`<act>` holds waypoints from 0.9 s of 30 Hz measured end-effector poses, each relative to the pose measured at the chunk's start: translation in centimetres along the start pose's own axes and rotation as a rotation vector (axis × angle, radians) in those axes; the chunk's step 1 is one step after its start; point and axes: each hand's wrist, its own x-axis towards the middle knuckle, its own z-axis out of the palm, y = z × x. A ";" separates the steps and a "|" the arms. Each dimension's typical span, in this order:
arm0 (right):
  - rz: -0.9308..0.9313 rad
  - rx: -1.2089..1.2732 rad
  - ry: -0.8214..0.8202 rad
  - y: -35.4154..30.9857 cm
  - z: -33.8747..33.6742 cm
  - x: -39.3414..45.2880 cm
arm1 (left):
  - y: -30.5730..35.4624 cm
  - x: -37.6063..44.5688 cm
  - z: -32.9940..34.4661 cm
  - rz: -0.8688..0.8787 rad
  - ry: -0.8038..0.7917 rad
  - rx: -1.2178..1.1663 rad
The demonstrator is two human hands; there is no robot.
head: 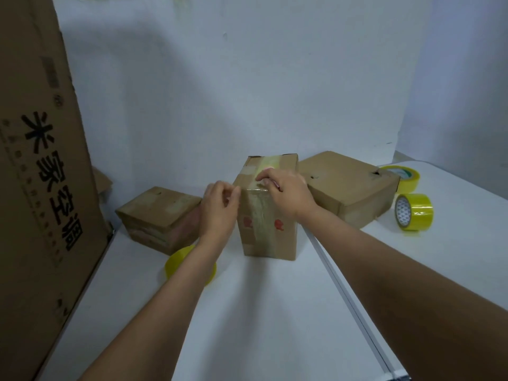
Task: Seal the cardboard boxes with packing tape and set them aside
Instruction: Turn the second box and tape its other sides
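We are seeing tall box (270, 215) standing upright mid-worktop, tape strip (258, 213) running over top and down front; flat boxes (160, 215) (349, 185) lying either side; yellow tape rolls (414, 212) (404, 176) (178, 261) sitting nearby.

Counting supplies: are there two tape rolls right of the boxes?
Yes, two yellow tape rolls sit right of the flat box.

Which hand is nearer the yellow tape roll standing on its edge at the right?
Right. The right hand rests on the upright box's top, left of that roll; the left hand lies beyond the box, farther away.
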 end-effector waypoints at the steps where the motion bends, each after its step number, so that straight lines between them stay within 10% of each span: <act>1: 0.003 0.008 0.002 -0.1 0.0 0.0 | 0.6 0.5 -0.1 0.128 -0.026 0.066; 6: -0.014 0.124 0.003 -0.5 -0.8 -1.5 | 1.1 2.7 0.1 0.421 -0.564 0.396; 13: 0.559 0.914 0.514 1.3 -2.6 -3.2 | 1.5 -0.3 -1.9 0.365 -0.463 0.477; 18: 0.949 0.641 0.338 4.5 -2.9 -6.7 | 1.2 -3.5 -3.8 -0.125 -0.263 -0.084; 22: 1.139 0.650 0.079 5.7 -2.9 -9.2 | 0.6 -4.9 -3.3 -0.288 -0.341 -0.123; 27: 1.056 0.556 0.150 6.9 -2.3 -10.7 | 0.6 -2.9 -3.0 -0.608 -0.462 -0.129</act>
